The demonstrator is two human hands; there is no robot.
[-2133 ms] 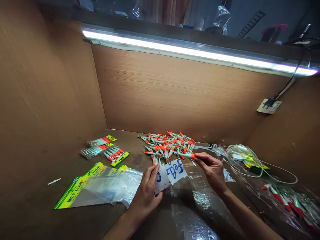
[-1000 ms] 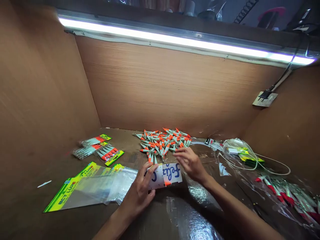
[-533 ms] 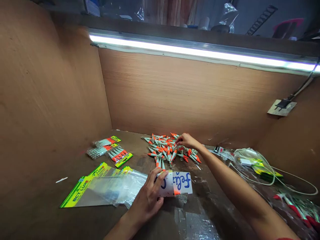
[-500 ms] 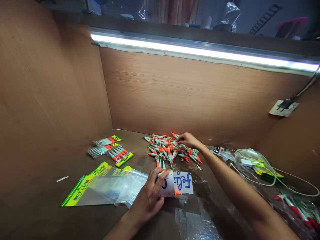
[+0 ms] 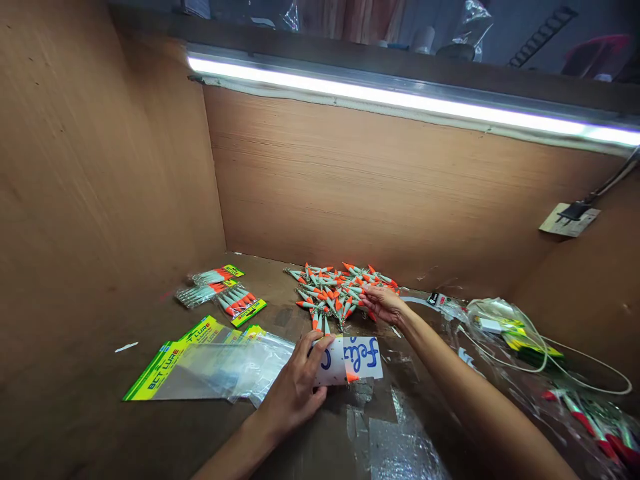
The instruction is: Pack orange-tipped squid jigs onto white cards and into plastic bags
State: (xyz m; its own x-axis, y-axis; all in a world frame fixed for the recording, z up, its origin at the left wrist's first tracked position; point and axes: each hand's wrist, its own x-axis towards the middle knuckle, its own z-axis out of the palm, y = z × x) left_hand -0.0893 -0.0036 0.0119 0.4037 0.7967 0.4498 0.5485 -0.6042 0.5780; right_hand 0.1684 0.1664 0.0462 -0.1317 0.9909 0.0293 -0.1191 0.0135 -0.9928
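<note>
My left hand (image 5: 296, 387) rests on the bench near me, fingers curled over the left end of a white card (image 5: 356, 358) with blue handwriting and an orange-tipped lure on it. My right hand (image 5: 384, 304) reaches to the near right edge of a heap of orange-and-pale-green fishing lures (image 5: 336, 292). Its fingers are bent and pinched on a lure at the heap's edge.
Empty clear bags with yellow-green headers (image 5: 200, 363) lie left of the card. Three filled lure packs (image 5: 225, 295) sit further back left. White cable and plastic wrapping (image 5: 505, 327) crowd the right, with more lures in plastic (image 5: 595, 427). Wooden walls enclose the bench; a light strip (image 5: 400, 100) runs overhead.
My right hand went from beside the card out over the lure heap, then drew back to the heap's near right edge. The left hand stayed on the card.
</note>
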